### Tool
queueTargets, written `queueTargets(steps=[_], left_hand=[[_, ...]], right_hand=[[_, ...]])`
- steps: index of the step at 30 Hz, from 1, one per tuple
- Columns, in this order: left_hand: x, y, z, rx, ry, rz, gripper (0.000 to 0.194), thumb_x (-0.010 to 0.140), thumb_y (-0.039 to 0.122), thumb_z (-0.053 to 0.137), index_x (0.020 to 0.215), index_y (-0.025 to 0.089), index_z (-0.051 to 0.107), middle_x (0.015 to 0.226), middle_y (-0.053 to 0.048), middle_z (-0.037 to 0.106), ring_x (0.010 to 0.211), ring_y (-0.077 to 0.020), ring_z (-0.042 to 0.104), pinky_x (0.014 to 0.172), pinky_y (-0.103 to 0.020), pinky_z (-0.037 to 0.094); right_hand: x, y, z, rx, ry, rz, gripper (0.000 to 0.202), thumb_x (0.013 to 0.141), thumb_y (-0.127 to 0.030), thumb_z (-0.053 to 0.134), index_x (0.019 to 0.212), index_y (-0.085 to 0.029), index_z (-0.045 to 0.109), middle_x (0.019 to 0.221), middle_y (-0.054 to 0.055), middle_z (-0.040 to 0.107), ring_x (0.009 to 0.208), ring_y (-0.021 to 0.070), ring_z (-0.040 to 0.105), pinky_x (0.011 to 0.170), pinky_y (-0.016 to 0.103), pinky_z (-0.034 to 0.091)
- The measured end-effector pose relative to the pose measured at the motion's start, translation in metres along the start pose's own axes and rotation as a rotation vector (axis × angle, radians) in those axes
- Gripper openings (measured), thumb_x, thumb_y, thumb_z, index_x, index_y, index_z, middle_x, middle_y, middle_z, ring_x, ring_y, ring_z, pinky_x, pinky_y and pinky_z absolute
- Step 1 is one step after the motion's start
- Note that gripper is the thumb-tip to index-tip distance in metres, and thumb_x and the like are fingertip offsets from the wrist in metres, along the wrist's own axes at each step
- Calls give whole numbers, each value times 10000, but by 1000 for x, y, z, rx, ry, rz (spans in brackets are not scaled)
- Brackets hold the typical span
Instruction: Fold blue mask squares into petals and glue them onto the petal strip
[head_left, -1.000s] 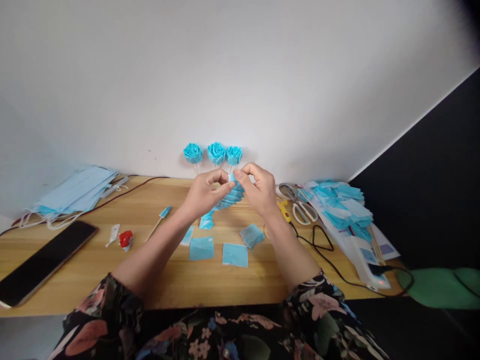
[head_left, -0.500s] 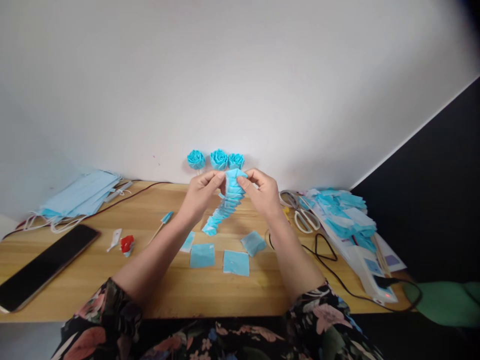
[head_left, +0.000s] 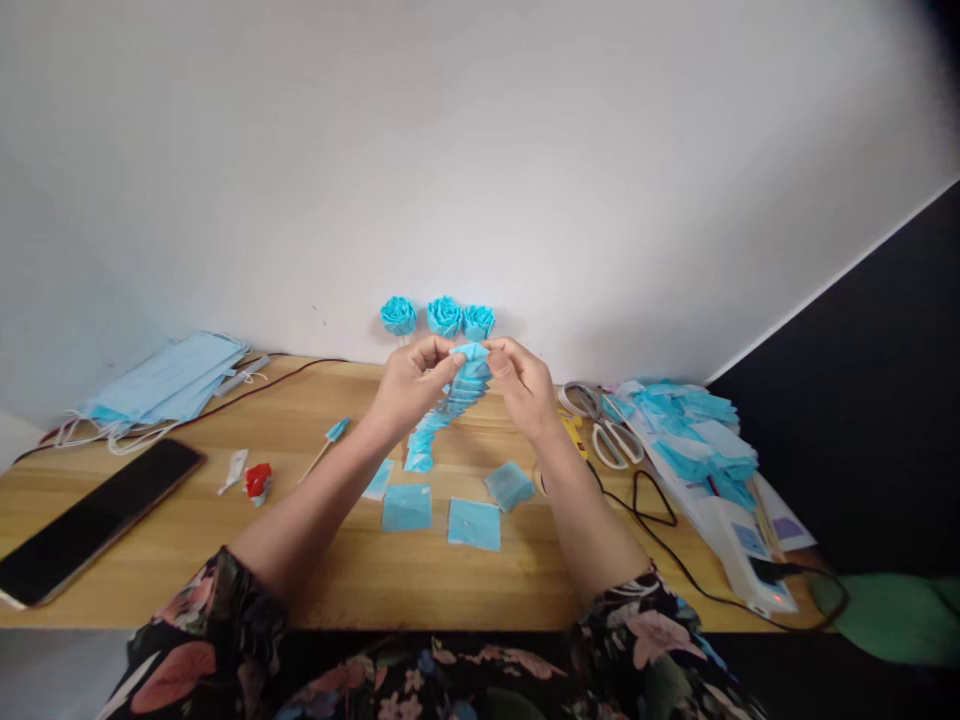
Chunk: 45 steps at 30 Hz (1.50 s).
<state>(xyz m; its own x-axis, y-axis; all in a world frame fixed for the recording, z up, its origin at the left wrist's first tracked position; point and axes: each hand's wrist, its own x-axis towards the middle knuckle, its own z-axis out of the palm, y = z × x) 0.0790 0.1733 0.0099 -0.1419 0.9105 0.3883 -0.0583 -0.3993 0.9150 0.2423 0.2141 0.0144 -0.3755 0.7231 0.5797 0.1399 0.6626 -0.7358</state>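
Between my hands is a folded light-blue fabric piece (head_left: pixel 471 352). My left hand (head_left: pixel 412 388) pinches its left end with thumb and fingers, and my right hand (head_left: pixel 525 388) pinches the right end. Just below it, a row of overlapping folded blue petals (head_left: pixel 444 420) curves down toward the left; whether the held piece joins the row I cannot tell. Closer to me lie cut blue fabric squares, one (head_left: pixel 406 507) left of another (head_left: pixel 474 524), with a tilted one (head_left: pixel 510 486) to the right. Beyond my hands, three blue fabric roses (head_left: pixel 445 316) stand against the wall.
Left are face masks (head_left: pixel 169 378), a phone (head_left: pixel 97 520), a red scrap (head_left: pixel 258 481) and a stick with a blue tip (head_left: pixel 337 430). On the right are scissors (head_left: pixel 616 443), a yellow tool (head_left: pixel 574 432), a black cable (head_left: pixel 637 512), a blue fabric pile (head_left: pixel 690 425) and a power strip (head_left: pixel 742 560).
My left thumb has shifted right onto the front of the fabric piece. Its top now looks flatter, folded between both hands. The whole view has shifted slightly.
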Motion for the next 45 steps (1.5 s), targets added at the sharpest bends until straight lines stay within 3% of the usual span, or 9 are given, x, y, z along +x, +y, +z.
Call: queueTargets(steps=[10, 15, 21, 24, 28, 33, 39, 42, 45], left_hand=[[-3, -4, 4, -25, -113, 28, 447, 927, 586, 552, 745, 181, 599, 756, -23, 607, 760, -161, 575, 785, -299, 490], [-2, -4, 3, -8, -71, -24, 287, 782, 428, 748, 739, 181, 609, 683, 10, 567, 662, -128, 518, 653, -253, 441], [-1, -5, 3, 12, -56, -7, 246, 767, 357, 736, 687, 172, 594, 649, 16, 555, 618, -105, 490, 611, -240, 404], [-2, -6, 3, 24, -67, -37, 248, 757, 372, 736, 703, 171, 602, 650, 16, 554, 605, -104, 484, 589, -240, 401], [-3, -6, 5, 40, -109, -58, 264, 747, 395, 738, 713, 168, 608, 668, 7, 566, 609, -109, 499, 575, -240, 413], [-2, -1, 5, 53, -110, -42, 273, 733, 389, 745, 686, 175, 582, 643, 19, 537, 588, -105, 479, 555, -237, 402], [1, 2, -3, 27, -31, -7, 245, 754, 352, 750, 690, 181, 586, 628, 23, 555, 596, -107, 498, 591, -242, 411], [3, 2, -5, -21, 17, 3, 242, 773, 357, 750, 691, 181, 605, 621, 17, 584, 607, -117, 530, 619, -250, 434], [3, 1, -5, -38, 15, 8, 245, 788, 363, 757, 688, 180, 629, 618, 13, 601, 619, -122, 548, 653, -255, 454]], right_hand=[[0, -9, 0, -51, 103, -15, 293, 933, -420, 593, 740, -204, 550, 677, -32, 522, 663, 118, 476, 632, 240, 398], [0, -5, 1, -49, 73, 1, 298, 939, -444, 583, 768, -200, 568, 691, -28, 516, 667, 119, 468, 615, 241, 384], [2, 1, -4, -28, 89, 4, 439, 994, -535, 454, 736, -206, 586, 642, -18, 485, 628, 128, 456, 599, 261, 375], [3, 0, -6, -9, 17, 8, 335, 948, -512, 556, 862, -205, 657, 768, 3, 618, 729, 142, 555, 684, 262, 432], [2, -3, -2, -104, 74, -5, 288, 862, -432, 672, 709, -204, 587, 681, -24, 586, 689, 134, 533, 689, 259, 433], [0, -3, 1, -164, 103, -19, 354, 899, -496, 620, 697, -206, 604, 666, -15, 602, 660, 135, 529, 661, 269, 421], [2, 4, -7, 41, 53, 15, 632, 976, -700, 347, 946, -189, 718, 686, 12, 613, 666, 154, 593, 674, 290, 475], [4, 6, -8, 94, 6, 33, 580, 954, -697, 423, 948, -187, 697, 706, 10, 617, 699, 156, 603, 704, 291, 485], [4, 4, -5, 63, -1, 67, 418, 889, -609, 609, 807, -199, 628, 719, -11, 582, 692, 138, 553, 662, 264, 450]])
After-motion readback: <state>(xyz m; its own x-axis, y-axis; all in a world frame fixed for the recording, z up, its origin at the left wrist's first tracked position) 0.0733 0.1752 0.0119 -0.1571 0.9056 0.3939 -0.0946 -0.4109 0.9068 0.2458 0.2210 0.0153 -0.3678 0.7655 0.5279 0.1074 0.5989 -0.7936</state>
